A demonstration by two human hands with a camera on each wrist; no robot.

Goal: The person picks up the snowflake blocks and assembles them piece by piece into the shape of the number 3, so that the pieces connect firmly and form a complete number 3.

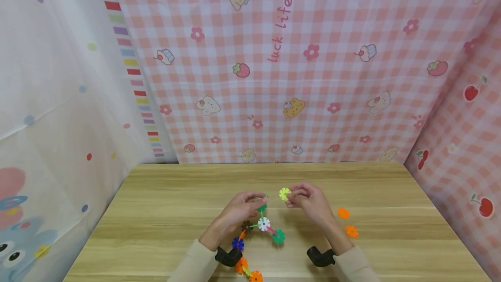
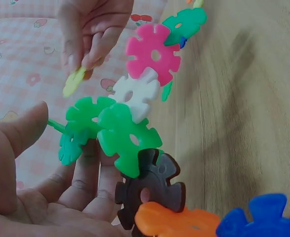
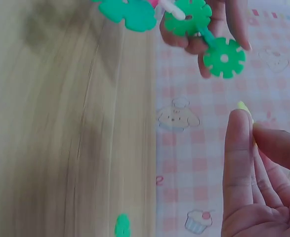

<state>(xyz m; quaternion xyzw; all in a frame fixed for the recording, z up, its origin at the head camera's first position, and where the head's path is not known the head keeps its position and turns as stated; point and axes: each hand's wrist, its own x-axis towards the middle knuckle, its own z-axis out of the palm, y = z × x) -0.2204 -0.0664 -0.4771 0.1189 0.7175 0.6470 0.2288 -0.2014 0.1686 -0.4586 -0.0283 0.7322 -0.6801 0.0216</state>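
Note:
Interlocking notched plastic discs form a branching chain, with a white disc (image 1: 264,224), a pink disc (image 2: 153,55), a brown disc (image 2: 152,185), a blue disc (image 1: 238,243) and several green and orange ones. My left hand (image 1: 243,209) holds the chain's far end, its fingers curled behind the green discs (image 2: 130,138). The left thumb lies close to a small green disc (image 3: 224,58) at the tip. To the right, my right hand (image 1: 309,201) pinches a yellow disc (image 1: 285,194) between thumb and fingertips, apart from the chain. In the right wrist view, fingers hide most of this disc.
Two loose orange discs, one farther back (image 1: 343,213) and one nearer (image 1: 352,231), lie right of my right forearm. The wooden table (image 1: 168,212) ends at a pink checked cloth (image 1: 297,82) behind. An orange disc (image 1: 256,276) ends the chain near the frame's bottom.

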